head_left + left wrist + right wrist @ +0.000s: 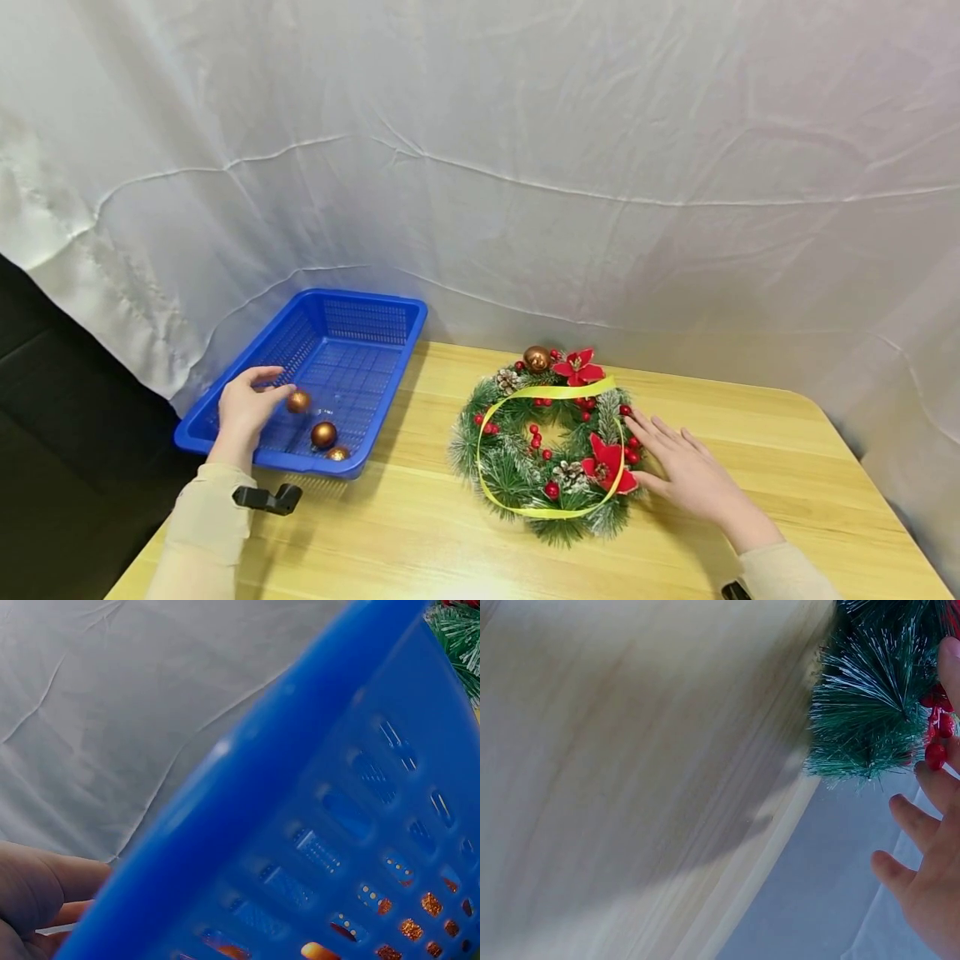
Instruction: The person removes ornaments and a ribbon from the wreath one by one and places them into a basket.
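Observation:
My left hand [246,408] reaches over the near left rim of a blue plastic basket [408,367], fingers slightly bent. Its thumb tip lies beside a copper-coloured ball [298,402]; whether they touch I cannot tell. Two more copper balls, one smooth [324,435] and one glittery [338,453], lie in the basket's near end. In the left wrist view the basket wall [247,795] hides most of that hand's fingers. On the table, a green wreath [510,475] carries red flowers, berries, pinecones and one copper ball [537,359]. My right hand [686,473] rests its extended fingers against the wreath's right edge.
A yellow ribbon [555,392] lies in a loop over the wreath. The wooden table [405,533] runs back to a hanging pale cloth [525,167]. A dark surface [67,467] lies beyond the table at the left.

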